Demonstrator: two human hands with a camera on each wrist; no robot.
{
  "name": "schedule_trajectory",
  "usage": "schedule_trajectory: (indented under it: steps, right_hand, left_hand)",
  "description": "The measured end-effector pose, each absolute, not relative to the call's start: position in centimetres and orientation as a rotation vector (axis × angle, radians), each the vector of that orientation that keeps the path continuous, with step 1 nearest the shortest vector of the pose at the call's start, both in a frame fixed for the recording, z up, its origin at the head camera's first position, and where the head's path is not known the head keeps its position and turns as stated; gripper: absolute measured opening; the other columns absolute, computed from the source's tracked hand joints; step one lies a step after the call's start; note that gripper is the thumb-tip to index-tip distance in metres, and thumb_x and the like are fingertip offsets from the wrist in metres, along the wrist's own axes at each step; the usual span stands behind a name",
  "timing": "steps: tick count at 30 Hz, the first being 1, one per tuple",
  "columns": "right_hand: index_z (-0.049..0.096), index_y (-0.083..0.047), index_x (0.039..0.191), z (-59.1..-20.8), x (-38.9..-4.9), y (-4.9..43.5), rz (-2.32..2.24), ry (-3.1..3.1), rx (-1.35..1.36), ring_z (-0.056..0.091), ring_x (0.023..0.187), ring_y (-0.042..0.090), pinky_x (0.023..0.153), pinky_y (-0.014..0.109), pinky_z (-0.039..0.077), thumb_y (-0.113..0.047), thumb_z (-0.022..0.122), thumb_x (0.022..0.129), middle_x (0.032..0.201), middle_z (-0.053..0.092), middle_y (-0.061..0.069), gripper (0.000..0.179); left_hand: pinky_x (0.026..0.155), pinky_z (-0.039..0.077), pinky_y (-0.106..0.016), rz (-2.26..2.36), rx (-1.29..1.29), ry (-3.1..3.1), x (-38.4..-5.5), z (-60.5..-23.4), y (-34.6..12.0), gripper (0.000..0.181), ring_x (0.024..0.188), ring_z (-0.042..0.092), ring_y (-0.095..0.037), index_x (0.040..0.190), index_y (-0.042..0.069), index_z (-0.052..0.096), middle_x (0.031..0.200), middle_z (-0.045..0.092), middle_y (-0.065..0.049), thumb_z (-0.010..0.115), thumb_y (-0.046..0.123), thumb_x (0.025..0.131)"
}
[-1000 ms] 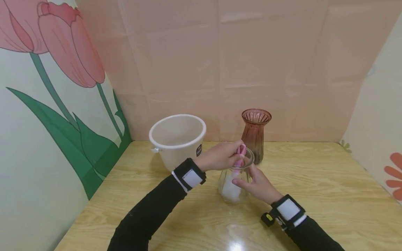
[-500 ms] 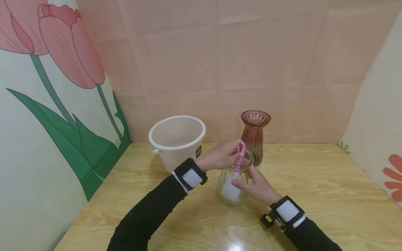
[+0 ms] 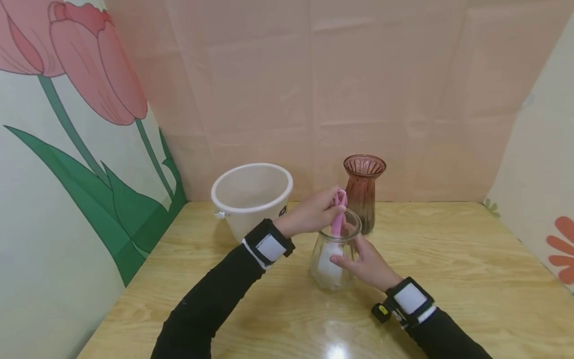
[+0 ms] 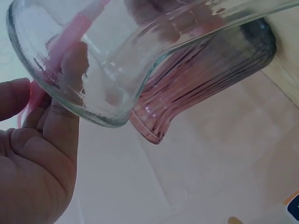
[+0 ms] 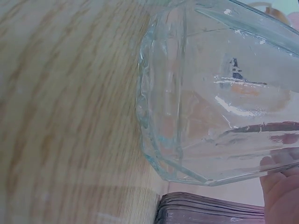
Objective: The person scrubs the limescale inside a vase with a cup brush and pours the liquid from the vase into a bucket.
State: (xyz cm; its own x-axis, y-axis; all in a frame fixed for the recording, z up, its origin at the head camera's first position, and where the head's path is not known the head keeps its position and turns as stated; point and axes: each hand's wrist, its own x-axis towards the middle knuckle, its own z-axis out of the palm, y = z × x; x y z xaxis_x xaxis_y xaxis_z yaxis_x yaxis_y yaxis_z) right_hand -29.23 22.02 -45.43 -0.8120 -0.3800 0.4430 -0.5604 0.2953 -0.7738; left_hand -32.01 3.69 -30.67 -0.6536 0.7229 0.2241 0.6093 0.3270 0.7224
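A clear glass vase (image 3: 319, 267) stands upright near the middle of the table. Inside it is a bottle brush (image 3: 337, 225) with a pink looped handle and a white head seen through the glass. My left hand (image 3: 310, 215) pinches the handle just above the vase's mouth, and the left wrist view has the pink handle (image 4: 70, 41) behind the rim. Around the vase's right side my right hand (image 3: 371, 264) grips, thumb in front; its other fingers are partly hidden behind the glass. In the right wrist view, fingers (image 5: 282, 191) lie against the vase wall (image 5: 187, 93).
A cream bucket (image 3: 251, 219) stands at the back left, partly behind my left forearm. Close behind the clear vase is a pink-to-grey ribbed glass vase (image 3: 362, 199). The wooden table (image 3: 448, 249) ends against a pink-covered wall (image 3: 403, 99).
My left hand has risen a little, drawing the brush slightly upward and to the left inside the vase. The right hand and the vase stay in place.
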Motion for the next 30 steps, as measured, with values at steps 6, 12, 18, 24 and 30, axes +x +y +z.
schedule_trajectory:
  steps: [6, 12, 18, 24, 30]
  right_hand:
    - [0.024, -0.02, 0.153, -45.5, -29.3, 22.1, 1.539, -2.386, 0.862, 0.03, 0.138, 0.035, 0.105, 0.065, 0.023, -0.017, 0.073, 0.089, 0.154, 0.031, 0.009, 0.081]
    - [0.029, -0.016, 0.15, -45.4, -29.2, 22.1, 1.542, -2.404, 0.836, 0.035, 0.135, 0.039, 0.103, 0.066, 0.026, -0.019, 0.073, 0.088, 0.151, 0.035, 0.013, 0.076]
    - [0.026, -0.014, 0.151, -45.4, -29.2, 22.1, 1.542, -2.409, 0.838, 0.03, 0.137, 0.04, 0.102, 0.069, 0.023, -0.019, 0.073, 0.088, 0.152, 0.032, 0.016, 0.079]
    - [0.03, -0.009, 0.148, -45.4, -29.3, 22.0, 1.525, -2.375, 0.853, 0.032, 0.136, 0.04, 0.104, 0.065, 0.024, -0.014, 0.075, 0.086, 0.147, 0.038, 0.018, 0.077]
    - [0.029, -0.013, 0.149, -45.4, -29.1, 22.1, 1.54, -2.375, 0.843, 0.031, 0.136, 0.038, 0.105, 0.065, 0.023, -0.014, 0.076, 0.085, 0.145, 0.042, 0.018, 0.079]
  left_hand:
    - [0.062, 0.052, -0.027, 1.3, 1.217, 2.388, -32.0, -30.2, 3.5, 0.004, 0.076, 0.066, -0.015, 0.104, 0.001, 0.047, 0.087, 0.065, -0.015, 0.046, 0.005, 0.102]
    - [0.069, 0.053, -0.031, 1.327, 1.22, 2.418, -31.9, -29.4, 3.2, 0.004, 0.078, 0.062, -0.015, 0.104, 0.0, 0.047, 0.087, 0.06, -0.012, 0.047, 0.004, 0.101]
    - [0.072, 0.053, -0.033, 1.442, 1.24, 2.355, -32.0, -28.6, 2.8, 0.003, 0.079, 0.06, -0.021, 0.098, 0.001, 0.044, 0.086, 0.058, -0.013, 0.045, 0.001, 0.101]
    - [0.072, 0.055, -0.033, 1.491, 1.295, 2.398, -32.1, -27.9, 2.2, 0.003, 0.078, 0.064, -0.021, 0.102, -0.001, 0.044, 0.084, 0.063, -0.013, 0.045, 0.001, 0.102]
    - [0.07, 0.055, -0.029, 1.522, 1.272, 2.418, -32.1, -27.6, 1.9, 0.004, 0.079, 0.066, -0.018, 0.103, -0.002, 0.046, 0.085, 0.065, -0.014, 0.046, 0.002, 0.101]
